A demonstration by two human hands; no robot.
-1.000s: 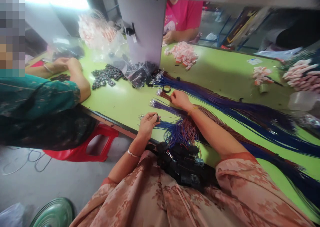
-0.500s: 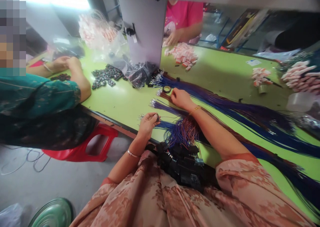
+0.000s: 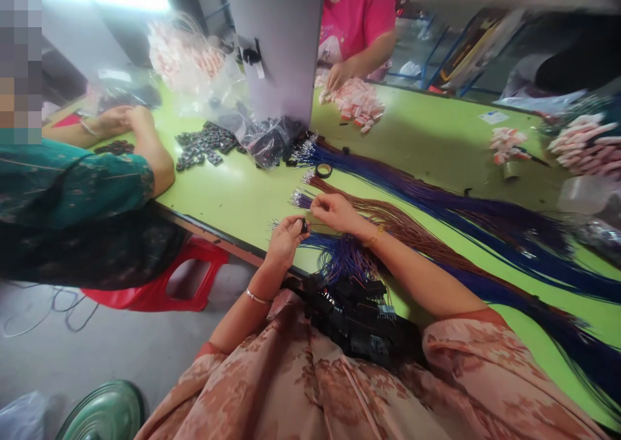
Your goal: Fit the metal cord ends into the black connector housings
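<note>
Fingers (image 3: 291, 228) pinching black connector (image 3: 304, 226), left hand (image 3: 283, 242)

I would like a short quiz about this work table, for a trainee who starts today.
1. True or false: the left hand holds a small black part.
2. Multiple choice: which colour is the wire bundle nearest to the fingertips of the right hand? A) white B) purple C) green
3. Fill in the blank: the plastic stool near the table edge is ____ in colour.

Key: 1 true; 2 B; 3 red.
</note>
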